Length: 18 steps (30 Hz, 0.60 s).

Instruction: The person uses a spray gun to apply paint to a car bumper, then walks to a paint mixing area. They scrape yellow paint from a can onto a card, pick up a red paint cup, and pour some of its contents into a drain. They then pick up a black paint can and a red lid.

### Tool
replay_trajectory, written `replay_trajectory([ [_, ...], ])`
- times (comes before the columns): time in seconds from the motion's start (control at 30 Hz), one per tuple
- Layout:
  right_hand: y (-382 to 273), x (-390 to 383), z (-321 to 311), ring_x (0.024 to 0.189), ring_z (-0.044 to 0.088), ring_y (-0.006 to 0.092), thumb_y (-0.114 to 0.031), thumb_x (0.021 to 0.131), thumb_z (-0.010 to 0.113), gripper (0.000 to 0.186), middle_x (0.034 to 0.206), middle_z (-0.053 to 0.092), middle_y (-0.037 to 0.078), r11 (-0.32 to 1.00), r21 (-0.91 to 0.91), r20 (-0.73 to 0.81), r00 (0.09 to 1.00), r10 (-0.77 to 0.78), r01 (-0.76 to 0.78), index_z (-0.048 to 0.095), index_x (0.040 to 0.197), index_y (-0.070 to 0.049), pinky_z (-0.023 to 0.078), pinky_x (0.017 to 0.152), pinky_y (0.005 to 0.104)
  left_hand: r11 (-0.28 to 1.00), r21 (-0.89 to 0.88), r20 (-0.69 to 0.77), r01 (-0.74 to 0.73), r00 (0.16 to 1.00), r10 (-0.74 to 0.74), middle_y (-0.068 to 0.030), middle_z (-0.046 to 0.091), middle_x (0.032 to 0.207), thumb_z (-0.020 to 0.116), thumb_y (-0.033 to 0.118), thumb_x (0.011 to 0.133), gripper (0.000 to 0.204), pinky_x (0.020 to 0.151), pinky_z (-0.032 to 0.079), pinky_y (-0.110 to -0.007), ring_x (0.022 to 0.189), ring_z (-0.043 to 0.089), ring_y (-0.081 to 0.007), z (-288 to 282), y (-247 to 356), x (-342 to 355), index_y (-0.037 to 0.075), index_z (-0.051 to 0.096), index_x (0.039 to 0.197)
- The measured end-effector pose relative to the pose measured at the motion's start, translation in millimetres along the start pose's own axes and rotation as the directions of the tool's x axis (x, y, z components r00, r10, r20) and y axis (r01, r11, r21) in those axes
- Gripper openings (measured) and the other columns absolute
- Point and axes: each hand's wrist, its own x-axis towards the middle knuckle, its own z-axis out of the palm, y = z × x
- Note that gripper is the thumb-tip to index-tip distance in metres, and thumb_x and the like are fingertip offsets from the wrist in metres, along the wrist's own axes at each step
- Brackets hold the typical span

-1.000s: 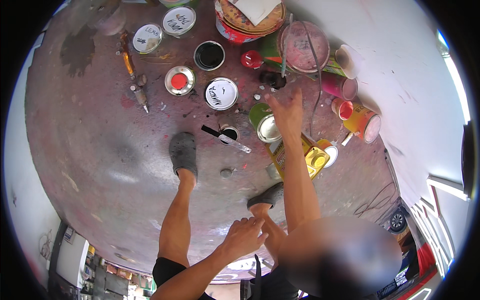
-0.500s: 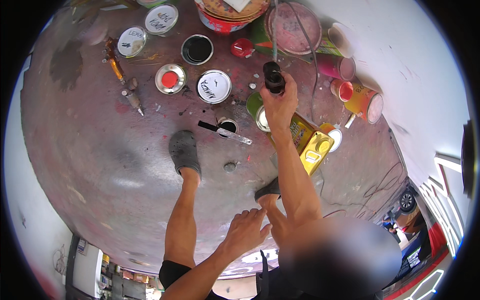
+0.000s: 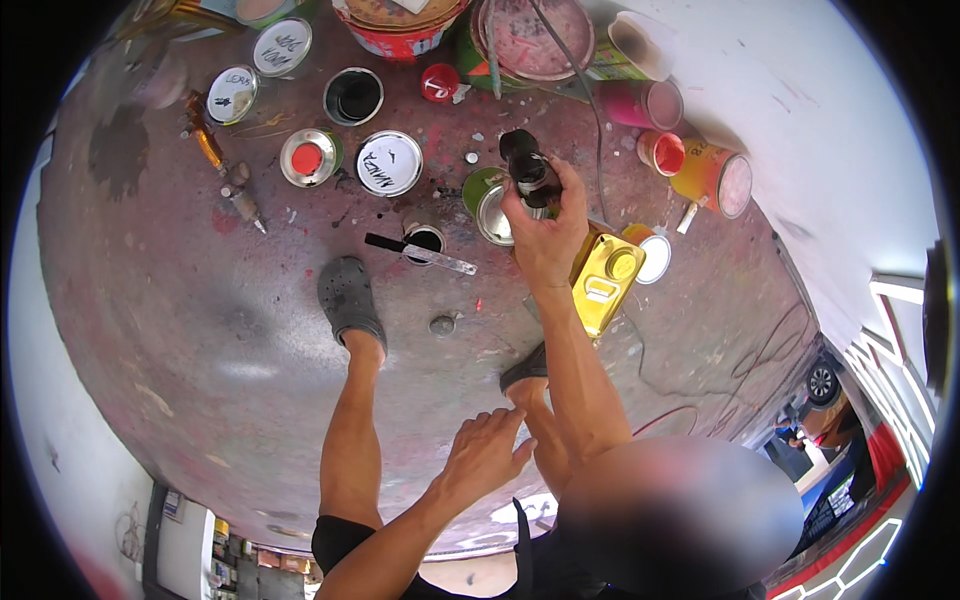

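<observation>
My right hand is closed around a small dark bottle, held above a green can with a silver lid. Beside that wrist stands a yellow rectangular tin, partly covered by my arm. My left hand is held low by my right leg, empty, with its fingers loosely apart. A small cup of dark paint sits on the floor in front of me. Across its rim lies a flat clear stick with a black end.
Farther off stand a white-lidded can, a red-capped can, an open can of black paint and a red lid. A spray gun lies left. Orange cans line the right wall; a cable runs beside them.
The view has shifted, so the floor things sit farther left and slightly higher. My right hand has drawn the dark bottle a little nearer, over the green can. My left hand has barely moved.
</observation>
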Motion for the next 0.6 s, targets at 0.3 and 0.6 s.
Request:
replay_trajectory([
  [0.3,-12,8,20,0.094,0.067,0.0124,-0.014,0.087,0.093,0.06,0.11,0.073,0.006,0.981,0.09,0.03,0.985,0.171,-0.173,0.064,0.138,-0.001,0.055,0.088,0.028,0.998,-0.054,0.016,0.024,1.0,-0.023,-0.0254,0.072,0.132,0.072,0.031,0.102,0.053,0.107,0.05,-0.055,0.122,0.069,-0.0439,-8,0,1,0.0,0.062,0.144],
  [0.6,-32,6,52,0.095,0.069,0.0158,-0.022,0.087,0.093,0.065,0.11,0.074,0.009,0.952,0.081,0.1,0.952,0.288,-0.296,0.063,0.14,0.001,0.056,0.089,0.0304,0.997,-0.082,-0.066,-0.014,0.998,0.008,-0.0253,0.074,0.126,0.074,0.03,0.101,0.062,0.104,0.052,-0.055,0.115,0.071,-0.0448,-19,-6,-4,0.004,0.055,0.154],
])
